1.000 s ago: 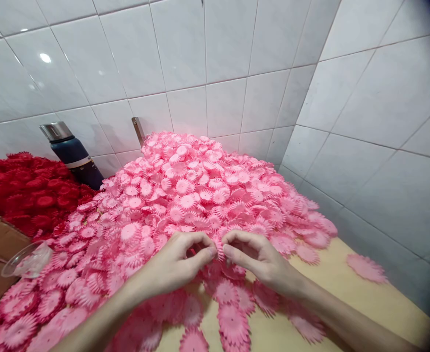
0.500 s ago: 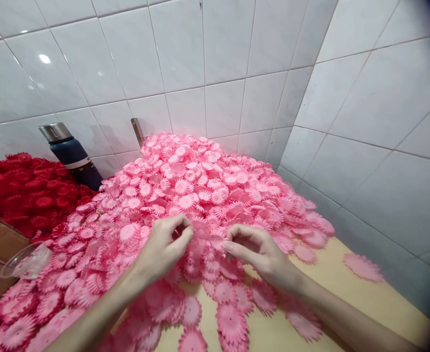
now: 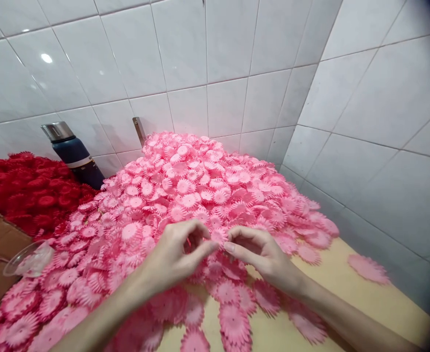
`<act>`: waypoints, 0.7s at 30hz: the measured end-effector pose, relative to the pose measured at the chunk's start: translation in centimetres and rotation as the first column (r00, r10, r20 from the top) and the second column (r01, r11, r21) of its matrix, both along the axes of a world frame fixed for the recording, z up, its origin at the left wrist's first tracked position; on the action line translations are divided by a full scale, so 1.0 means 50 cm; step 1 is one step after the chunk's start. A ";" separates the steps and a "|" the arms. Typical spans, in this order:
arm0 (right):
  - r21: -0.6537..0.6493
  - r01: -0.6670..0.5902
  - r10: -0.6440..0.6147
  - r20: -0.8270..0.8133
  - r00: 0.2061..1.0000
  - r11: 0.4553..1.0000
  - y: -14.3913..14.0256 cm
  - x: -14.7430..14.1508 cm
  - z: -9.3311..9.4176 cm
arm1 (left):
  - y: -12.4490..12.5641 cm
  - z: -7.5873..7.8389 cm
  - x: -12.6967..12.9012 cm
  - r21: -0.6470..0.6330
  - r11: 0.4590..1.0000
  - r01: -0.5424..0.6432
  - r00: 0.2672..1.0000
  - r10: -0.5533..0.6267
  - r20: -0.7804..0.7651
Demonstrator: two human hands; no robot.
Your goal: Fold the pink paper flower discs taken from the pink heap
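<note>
White-tiled corner (image 3: 259, 73), petal-strewn wooden tabletop (image 3: 347, 298).

Half a second ago the left hand (image 3: 174, 256) is away at 9 o'clock of the right hand (image 3: 260, 254). Now it is back close, and the fingertips nearly meet over one pink flower piece (image 3: 218, 238). The right hand sits a little lower than before.
</note>
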State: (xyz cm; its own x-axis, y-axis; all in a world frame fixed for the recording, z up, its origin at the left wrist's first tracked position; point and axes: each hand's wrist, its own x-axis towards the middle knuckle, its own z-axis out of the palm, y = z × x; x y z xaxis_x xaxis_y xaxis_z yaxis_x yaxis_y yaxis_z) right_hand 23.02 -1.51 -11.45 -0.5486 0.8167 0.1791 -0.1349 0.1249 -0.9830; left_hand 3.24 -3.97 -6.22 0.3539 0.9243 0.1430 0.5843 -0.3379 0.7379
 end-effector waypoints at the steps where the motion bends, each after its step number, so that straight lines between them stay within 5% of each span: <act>1: -0.001 -0.024 0.024 -0.005 1.000 1.000 0.000 0.000 -0.001 | -0.003 -0.002 0.007 -0.028 0.999 0.044 0.999 -0.044 -0.005; 21: -0.020 -0.114 0.114 0.040 0.993 0.993 -0.003 0.004 -0.002 | -0.009 -0.006 0.006 -0.292 0.948 0.130 0.991 -0.114 0.073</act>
State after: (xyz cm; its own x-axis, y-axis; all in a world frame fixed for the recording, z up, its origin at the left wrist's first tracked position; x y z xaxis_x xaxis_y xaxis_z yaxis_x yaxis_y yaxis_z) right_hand 23.22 -1.64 -11.57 -0.6450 0.7511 0.1406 -0.1064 0.0939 -0.9899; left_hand 3.54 -4.40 -6.51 0.4660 0.8782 -0.1073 0.5082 -0.1665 0.8450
